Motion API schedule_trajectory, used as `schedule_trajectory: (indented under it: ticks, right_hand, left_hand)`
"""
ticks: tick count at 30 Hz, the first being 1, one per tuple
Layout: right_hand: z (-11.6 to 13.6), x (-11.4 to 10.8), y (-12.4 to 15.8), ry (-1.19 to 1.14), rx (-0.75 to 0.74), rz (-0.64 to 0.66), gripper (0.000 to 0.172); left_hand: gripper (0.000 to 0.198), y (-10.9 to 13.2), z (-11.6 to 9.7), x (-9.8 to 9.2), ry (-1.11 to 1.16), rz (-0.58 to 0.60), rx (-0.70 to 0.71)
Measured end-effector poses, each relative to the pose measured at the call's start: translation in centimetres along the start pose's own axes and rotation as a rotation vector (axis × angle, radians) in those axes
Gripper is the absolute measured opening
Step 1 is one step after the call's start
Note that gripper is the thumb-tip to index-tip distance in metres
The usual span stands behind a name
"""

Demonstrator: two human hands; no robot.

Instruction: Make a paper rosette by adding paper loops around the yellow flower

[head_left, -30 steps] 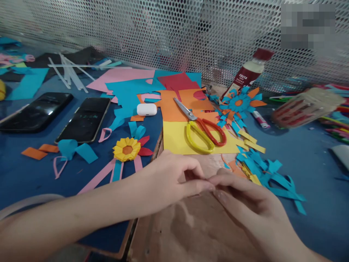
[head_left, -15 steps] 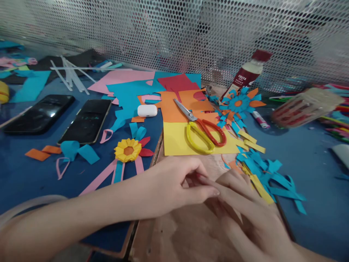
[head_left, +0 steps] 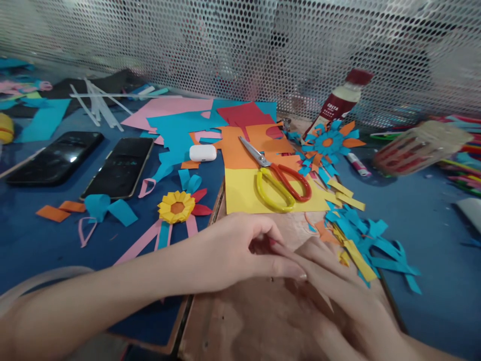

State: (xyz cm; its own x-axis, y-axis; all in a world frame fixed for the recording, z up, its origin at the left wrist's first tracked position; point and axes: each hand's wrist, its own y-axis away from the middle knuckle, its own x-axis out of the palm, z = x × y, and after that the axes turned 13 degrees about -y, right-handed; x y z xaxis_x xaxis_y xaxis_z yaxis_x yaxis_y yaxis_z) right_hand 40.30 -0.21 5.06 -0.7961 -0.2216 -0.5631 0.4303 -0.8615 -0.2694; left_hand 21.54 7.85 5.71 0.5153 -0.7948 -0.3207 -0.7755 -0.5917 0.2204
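Observation:
My left hand (head_left: 236,250) rests on a brown board (head_left: 255,321), its fingers curled in a pinch with the thumb stretched to the right. A sliver of red shows between its fingers; I cannot make out what it is. My right hand (head_left: 338,291) lies flat on the board, fingers stretched toward the left hand and partly under its thumb. Just beyond both hands, yellow-and-red scissors (head_left: 281,188) lie on a yellow sheet (head_left: 240,193). A folded yellow paper flower (head_left: 176,206) with pink and blue strips lies to the left.
Two dark phones (head_left: 120,168) (head_left: 56,158) and a white earbud case (head_left: 203,152) lie on the blue table at the left. Coloured sheets, a blue-orange paper flower (head_left: 327,142), a bottle (head_left: 340,103) and loose blue and yellow strips (head_left: 361,240) lie around. A perforated metal wall (head_left: 225,45) closes the back.
My right hand has slid back toward me and flattened out. My left thumb has stretched further right, over the right fingers. Nothing else on the table has moved.

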Motion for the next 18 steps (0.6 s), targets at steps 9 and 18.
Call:
schedule_trajectory:
  ticks: [9,18]
  right_hand:
    - [-0.9,-0.1,0.4,-0.054,-0.034,-0.162,0.045]
    - [-1.8,-0.2,0.7,0.401,-0.302,-0.013,0.031]
  left_hand:
    - [0.029,-0.3,0.0,-0.7,-0.121,-0.107,0.072]
    - [0.032,0.1,1.1,-0.6,-0.685,-0.365,0.328]
